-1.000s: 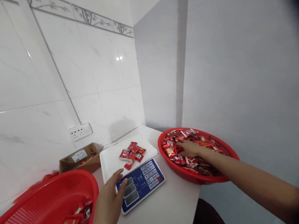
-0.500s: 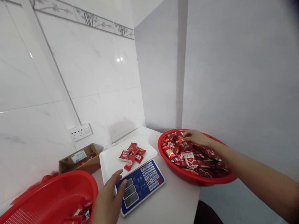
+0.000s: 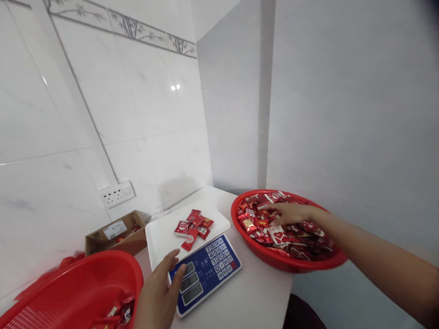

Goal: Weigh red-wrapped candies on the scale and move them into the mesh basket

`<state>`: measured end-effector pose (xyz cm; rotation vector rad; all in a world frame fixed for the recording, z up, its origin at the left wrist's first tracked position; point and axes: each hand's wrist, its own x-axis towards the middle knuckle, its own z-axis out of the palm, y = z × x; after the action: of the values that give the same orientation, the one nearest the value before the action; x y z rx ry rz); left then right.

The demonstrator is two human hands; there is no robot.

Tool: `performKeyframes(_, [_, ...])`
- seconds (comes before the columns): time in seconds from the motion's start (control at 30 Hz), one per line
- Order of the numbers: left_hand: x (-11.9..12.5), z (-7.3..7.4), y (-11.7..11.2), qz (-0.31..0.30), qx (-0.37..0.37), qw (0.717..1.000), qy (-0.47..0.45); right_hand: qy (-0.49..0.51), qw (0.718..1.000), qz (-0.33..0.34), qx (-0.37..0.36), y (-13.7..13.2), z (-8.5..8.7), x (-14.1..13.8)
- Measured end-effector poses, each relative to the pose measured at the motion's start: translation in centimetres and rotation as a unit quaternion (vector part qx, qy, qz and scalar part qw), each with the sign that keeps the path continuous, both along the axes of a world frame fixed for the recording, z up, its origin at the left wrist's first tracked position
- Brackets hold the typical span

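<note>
My right hand (image 3: pixel 289 213) is over the red basin (image 3: pixel 254 249) on the right, fingers stretched out and apart above the heap of red snack packets (image 3: pixel 279 234). No packet shows in its grasp. My left hand (image 3: pixel 165 282) hangs at the left edge of the weighing scale (image 3: pixel 207 274), thumb and fingers apart with nothing between them, close to the displays. On the scale's white tray (image 3: pixel 160 237) lies a small pile of several red packets (image 3: pixel 194 227).
A red plastic basket (image 3: pixel 39 314) with a few packets stands at the lower left. Behind it is an open cardboard box (image 3: pixel 115 234) against the tiled wall, below a power socket (image 3: pixel 117 193). A dark rounded object (image 3: pixel 303 320) shows beside the table's right edge.
My right hand has moved lower and slightly nearer in the basin, and its fingers have spread from a closer curl. The left hand and the pile on the tray look unchanged.
</note>
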<state>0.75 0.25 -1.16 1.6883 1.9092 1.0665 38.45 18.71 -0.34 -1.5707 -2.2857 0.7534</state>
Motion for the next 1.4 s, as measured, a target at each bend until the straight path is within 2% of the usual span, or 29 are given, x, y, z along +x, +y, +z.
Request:
performKeyframes(0.07, [0.1, 0.0, 0.0, -0.003, -0.003, 1.0, 0.001, -0.091, 0.995, 0.04, -0.004, -1.2, -0.8, -0.7])
performKeyframes(0.13, [0.2, 0.0, 0.0, -0.005, -0.002, 1.0, 0.003, -0.143, 0.989, 0.036, 0.019, -2.1, -1.7, -1.5])
performKeyframes(0.2, [0.4, -0.1, 0.0, 0.001, 0.008, 1.0, 0.0, -0.153, 0.986, 0.015, 0.056, -2.4, -2.3, -1.8])
performKeyframes(0.3, [0.5, -0.1, 0.0, 0.013, 0.03, 0.999, -0.007, -0.109, 0.99, -0.022, 0.084, -1.8, -2.2, -1.5])
performKeyframes(0.47, [0.1, -0.1, 0.0, -0.007, 0.003, 1.0, 0.002, -0.064, 0.99, -0.062, 0.112, -0.6, -0.2, -0.9])
performKeyframes(0.57, [0.0, -0.1, 0.0, -0.011, 0.004, 1.0, 0.011, 0.015, 0.991, -0.066, 0.119, -0.7, 1.0, -1.8])
performKeyframes(0.67, [0.1, -0.1, 0.2, -0.015, 0.005, 1.0, 0.015, 0.062, 0.992, -0.055, 0.098, -0.9, 1.4, -3.7])
performKeyframes(0.77, [0.1, -0.2, 0.2, -0.023, -0.006, 1.0, 0.016, 0.031, 0.994, -0.044, 0.09, -0.6, 0.4, -6.1])
performKeyframes(0.87, [0.2, -0.2, 0.2, -0.029, -0.009, 0.999, 0.015, 0.007, 0.995, -0.036, 0.094, 0.0, -1.6, -8.2])
performKeyframes(0.97, [0.2, -0.2, 0.0, -0.027, 0.005, 1.0, 0.008, -0.015, 0.995, -0.042, 0.09, 0.1, -3.2, -9.3])
performKeyframes(1.03, [0.2, -0.2, -0.1, -0.022, 0.006, 1.0, 0.005, -0.021, 0.995, -0.044, 0.083, 0.2, -3.5, -9.4])
performKeyframes(1.13, [0.1, -0.2, 0.0, -0.024, 0.013, 1.0, 0.0, -0.013, 0.995, -0.06, 0.085, 0.6, -2.8, -8.6])
performKeyframes(1.27, [0.2, -0.3, 0.2, -0.03, 0.019, 0.999, -0.027, 0.043, 0.987, -0.104, 0.112, 1.1, -0.2, -7.6])
performKeyframes(1.33, [0.7, -0.2, 0.1, -0.033, 0.013, 0.997, -0.065, 0.081, 0.984, -0.108, 0.115, 0.6, 1.3, -8.0])
performKeyframes(1.4, [1.6, -0.1, 0.0, -0.053, -0.001, 0.988, -0.146, 0.159, 0.98, -0.088, 0.078, -0.6, 2.4, -9.6])
